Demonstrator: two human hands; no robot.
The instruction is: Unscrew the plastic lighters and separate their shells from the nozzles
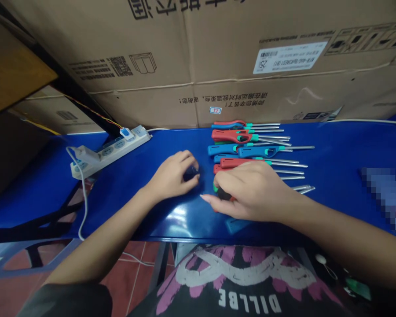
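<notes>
Lying in a near-to-far column, the red and blue utility lighters (260, 152) have handles left, silver barrels right, some overlapping. Right hand (257, 191) at the column's near end, fingers curled; dark, green and red bits show by the fingertips, but cannot tell whether it grasps a lighter or merely covers one. Left hand (174, 176) just left of the column, fingers bent toward the tabletop; dark patch beneath, shadow or object, cannot tell.

Progress, as judged: most lighters already ranged one way, though unevenly; a blue piece (236, 225) by the front edge, mostly hidden under the right hand, seems left outside the column. Count uncertain.

Surface: glossy blue table (336, 207), light glaring near the front. White power strip (114, 152) at left, plugs in, white cable (85, 198) trailing over the edge. Behind, printed cardboard (165, 103) with a white label (290, 57). Below, red floor tiles (119, 286). Far right, a pixelated patch, unreadable.
</notes>
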